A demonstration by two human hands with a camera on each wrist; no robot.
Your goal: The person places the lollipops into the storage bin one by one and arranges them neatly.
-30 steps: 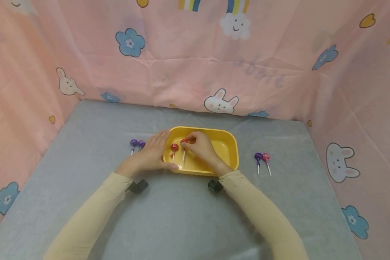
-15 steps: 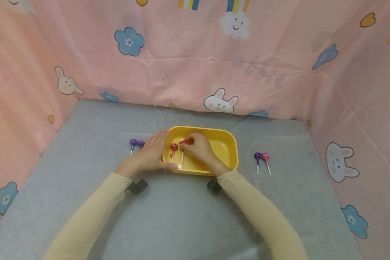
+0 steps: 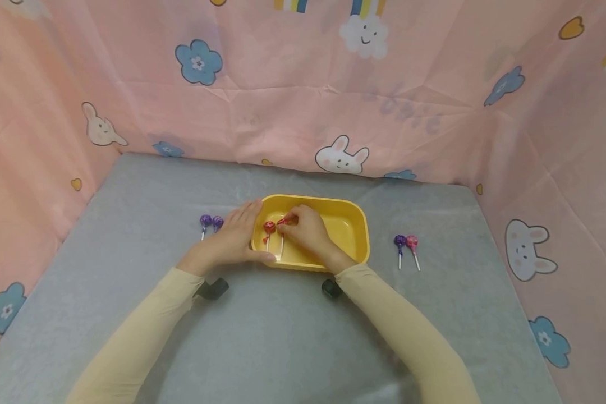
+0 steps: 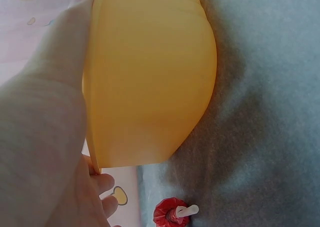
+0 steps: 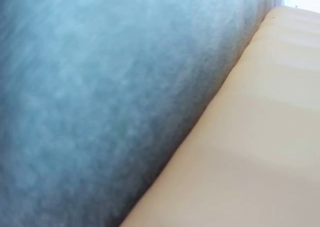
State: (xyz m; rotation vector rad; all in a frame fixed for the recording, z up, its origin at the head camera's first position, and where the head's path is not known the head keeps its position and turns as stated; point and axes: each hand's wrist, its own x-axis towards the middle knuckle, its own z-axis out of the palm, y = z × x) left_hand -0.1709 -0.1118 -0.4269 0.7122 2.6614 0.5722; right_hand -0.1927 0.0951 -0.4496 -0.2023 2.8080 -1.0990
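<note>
From the head, the right hand (image 3: 310, 231) pinches a red lollipop (image 3: 281, 222) at nine o'clock in the yellow tray (image 3: 350, 230), the left hand (image 3: 233, 238) outspread against it — left wrist shows another lollipop (image 4: 167, 213) at six, right wrist grey cloth (image 5: 100, 87) at ten.

No legible text. Faint lettering (image 3: 411, 110) on pink cloth (image 3: 272, 62) beyond surface (image 3: 283, 342) far edge, right of middle; can't read it.
</note>
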